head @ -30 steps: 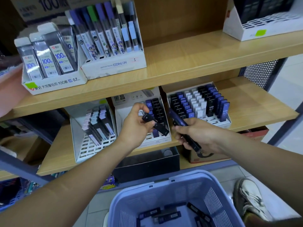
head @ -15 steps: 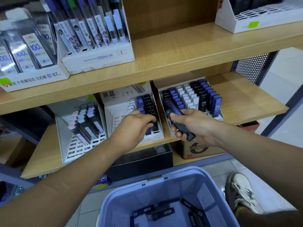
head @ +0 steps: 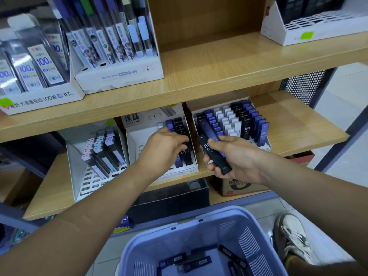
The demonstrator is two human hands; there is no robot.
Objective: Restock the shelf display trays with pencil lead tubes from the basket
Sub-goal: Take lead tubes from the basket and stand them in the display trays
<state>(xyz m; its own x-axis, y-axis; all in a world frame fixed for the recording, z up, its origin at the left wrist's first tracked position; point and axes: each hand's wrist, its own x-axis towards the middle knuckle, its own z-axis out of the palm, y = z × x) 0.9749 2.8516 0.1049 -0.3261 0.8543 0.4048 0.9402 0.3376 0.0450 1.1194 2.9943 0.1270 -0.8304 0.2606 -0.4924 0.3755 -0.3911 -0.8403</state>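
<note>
My left hand [head: 165, 148] reaches into the white middle tray [head: 139, 142] on the lower shelf. Its curled fingers are on a black lead tube [head: 184, 156] standing in the tray's right column. My right hand [head: 237, 156] hovers before the right tray [head: 267, 146] and grips a black "HB 0.5" lead tube [head: 214, 156] together with a purple tube [head: 208, 129]. The lilac basket [head: 256, 232] sits low in front of me with several dark tubes [head: 185, 261] lying on its bottom.
A left tray [head: 79, 182] holds pale-capped tubes. The upper shelf [head: 209, 72] carries larger lead boxes and a white tray at far right. A black box [head: 169, 198] and a cardboard box [head: 241, 186] stand under the lower shelf. My shoe [head: 292, 240] is right of the basket.
My left hand carried its black tube from in front of the middle tray down into the tray's right column. My right hand with its tubes drifted slightly up and closer to the right tray.
</note>
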